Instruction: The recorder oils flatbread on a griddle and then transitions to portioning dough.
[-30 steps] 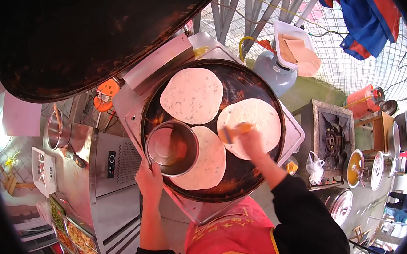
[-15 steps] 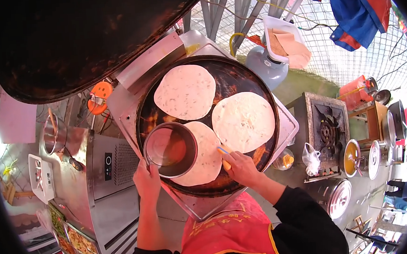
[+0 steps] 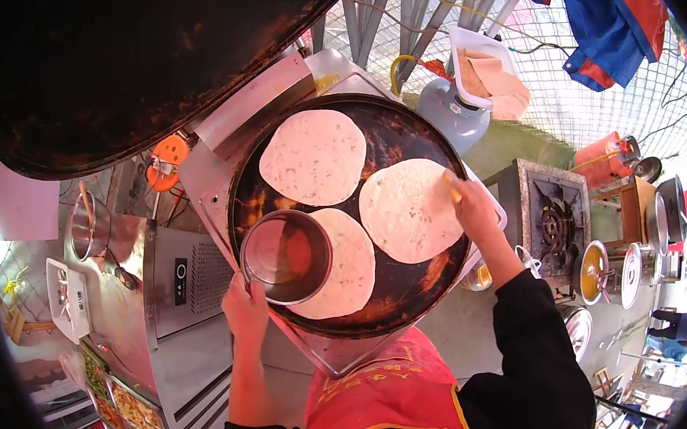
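A wide round griddle (image 3: 401, 294) holds three pale, flat dough rounds: an upper-left round (image 3: 313, 157), a right round (image 3: 409, 212) and a lower round (image 3: 353, 268). My left hand (image 3: 246, 310) is closed on the handle of a metal saucepan (image 3: 258, 288) with some reddish-brown liquid in it. The pan hangs over the griddle's left side and covers part of the lower round. Over the right edge of the right round, my right hand (image 3: 476, 211) is closed on a small orange-handled brush (image 3: 455, 195); its bristles are hidden from view.
A big dark griddle lid (image 3: 158, 68) rises at the upper left. Left of the griddle stand a steel counter (image 3: 193, 344) and food trays (image 3: 140, 408). A gas cylinder (image 3: 453, 123) sits behind, and a stove (image 3: 555, 220) is to the right.
My right hand has moved up and right, from beside the lower dough round to the right round's edge. My left hand and the saucepan have barely shifted.
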`<move>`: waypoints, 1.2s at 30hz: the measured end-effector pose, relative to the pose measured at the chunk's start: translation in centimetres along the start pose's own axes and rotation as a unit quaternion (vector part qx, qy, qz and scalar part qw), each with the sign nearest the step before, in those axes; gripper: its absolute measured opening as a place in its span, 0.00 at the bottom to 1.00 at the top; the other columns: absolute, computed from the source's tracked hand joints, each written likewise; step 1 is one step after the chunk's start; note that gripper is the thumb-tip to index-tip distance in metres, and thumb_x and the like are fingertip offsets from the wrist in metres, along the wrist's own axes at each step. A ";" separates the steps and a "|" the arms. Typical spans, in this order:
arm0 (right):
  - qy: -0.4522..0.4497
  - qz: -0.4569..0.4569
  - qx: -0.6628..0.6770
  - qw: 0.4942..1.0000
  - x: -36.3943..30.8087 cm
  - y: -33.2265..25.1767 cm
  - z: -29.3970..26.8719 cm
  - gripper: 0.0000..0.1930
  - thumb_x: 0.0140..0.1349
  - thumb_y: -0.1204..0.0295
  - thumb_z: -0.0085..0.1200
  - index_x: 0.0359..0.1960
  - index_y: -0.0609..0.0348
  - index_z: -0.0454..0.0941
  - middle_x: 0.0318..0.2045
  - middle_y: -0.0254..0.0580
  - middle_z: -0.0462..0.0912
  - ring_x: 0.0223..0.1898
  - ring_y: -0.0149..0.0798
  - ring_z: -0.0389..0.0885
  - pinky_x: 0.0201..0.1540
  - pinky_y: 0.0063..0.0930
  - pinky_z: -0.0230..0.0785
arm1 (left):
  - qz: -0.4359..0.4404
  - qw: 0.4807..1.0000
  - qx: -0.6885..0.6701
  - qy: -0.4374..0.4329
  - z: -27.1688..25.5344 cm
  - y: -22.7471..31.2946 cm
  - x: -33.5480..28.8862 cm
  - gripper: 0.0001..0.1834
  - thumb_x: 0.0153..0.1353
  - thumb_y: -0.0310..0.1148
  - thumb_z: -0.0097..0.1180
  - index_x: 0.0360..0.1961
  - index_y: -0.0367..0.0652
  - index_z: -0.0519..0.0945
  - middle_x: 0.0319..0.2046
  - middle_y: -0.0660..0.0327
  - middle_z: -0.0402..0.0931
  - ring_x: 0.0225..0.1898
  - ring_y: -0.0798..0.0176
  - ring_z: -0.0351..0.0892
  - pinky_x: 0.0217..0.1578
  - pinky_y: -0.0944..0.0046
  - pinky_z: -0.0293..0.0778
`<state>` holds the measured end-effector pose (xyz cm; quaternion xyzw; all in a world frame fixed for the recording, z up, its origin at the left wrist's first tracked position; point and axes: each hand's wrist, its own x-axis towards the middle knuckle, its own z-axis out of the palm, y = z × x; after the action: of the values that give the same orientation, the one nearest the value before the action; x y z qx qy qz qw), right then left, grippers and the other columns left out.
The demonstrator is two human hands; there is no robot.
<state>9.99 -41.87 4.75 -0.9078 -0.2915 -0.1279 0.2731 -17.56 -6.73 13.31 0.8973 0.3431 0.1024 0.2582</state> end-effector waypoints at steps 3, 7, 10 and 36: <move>-0.136 -0.104 -0.068 0.983 -5.3 -2.6 -0.5 0.24 0.44 0.82 0.49 0.48 0.55 0.72 0.27 0.44 0.72 0.32 0.48 0.74 0.36 0.40 0.71 | 0.010 1.000 0.001 -0.004 0.3 -0.2 0.4 0.13 0.53 0.29 0.47 0.38 0.34 0.75 0.28 0.42 0.75 0.33 0.37 0.75 0.33 0.48 0.70; -0.157 -0.111 0.042 0.980 -6.7 -9.4 -3.3 0.18 0.48 0.81 0.53 0.44 0.58 0.73 0.26 0.43 0.72 0.31 0.47 0.74 0.35 0.40 0.69 | 0.000 1.000 -0.009 0.000 -0.2 -0.3 0.2 0.12 0.54 0.30 0.48 0.38 0.35 0.75 0.27 0.42 0.74 0.32 0.38 0.75 0.33 0.48 0.70; -0.068 -0.069 0.177 0.979 -1.4 -13.6 -4.3 0.10 0.53 0.80 0.55 0.39 0.61 0.75 0.28 0.45 0.77 0.29 0.46 0.77 0.35 0.33 0.70 | 0.014 1.000 -0.008 0.011 -0.2 0.3 0.5 0.11 0.55 0.30 0.48 0.37 0.34 0.74 0.27 0.43 0.74 0.32 0.39 0.76 0.33 0.48 0.70; 0.005 0.149 0.385 0.911 20.8 -8.8 17.5 0.10 0.64 0.66 0.52 0.28 0.58 0.76 0.16 0.27 0.70 0.20 0.24 0.69 0.23 0.18 0.64 | -0.126 0.980 0.025 0.153 -3.8 -5.8 1.1 0.20 0.55 0.32 0.51 0.47 0.30 0.72 0.38 0.43 0.77 0.36 0.44 0.79 0.35 0.52 0.75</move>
<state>22.62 -16.39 2.31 -0.7643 -0.1776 0.0322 0.6191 -21.40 -0.80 13.46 0.8267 0.4914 0.1962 0.1912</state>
